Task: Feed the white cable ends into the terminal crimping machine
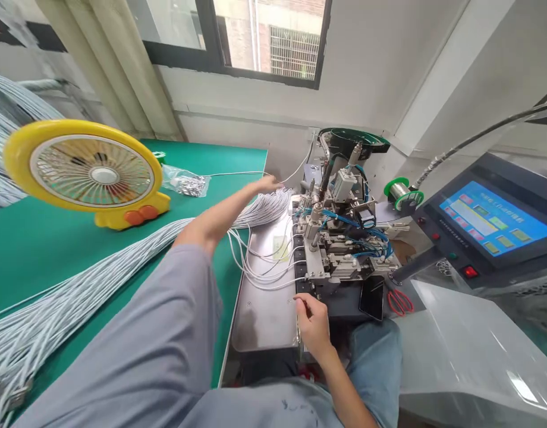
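Cable bundle (135, 261), pale grey: we find it spread from the lower left of the frame across the green-topped table (238, 156) to the center, its far end on the metal plate (269, 327).

Loose cable loops (244, 255): several, center of the frame, bowing over the plate's left edge and running to the left side of the bench machine (340, 238).

Left hand (270, 183): upper center, over the far end of the bundle. The fingers look bent; we cannot tell how far the grip is open or whether it has hold of a cable.

Right hand (313, 324): lower center, by the plate's right edge, below the machine. Fingers curled in, thumb near the forefinger; we cannot tell whether anything is held in this grip.

Fan (99, 175), yellow-framed: left of the frame, upright on the table.

Clear plastic bag (191, 184) of small metal parts: just right of the fan.

Round dark green bowl (354, 141): behind the machine, upper right of center.

Wire spool (402, 193), green-flanged: right of the machine.

Touchscreen panel (496, 217): right of the frame, lit blue.

Phone (372, 297), dark-screened, and red-handled scissors (401, 302): we list them side by side, lower right of center.
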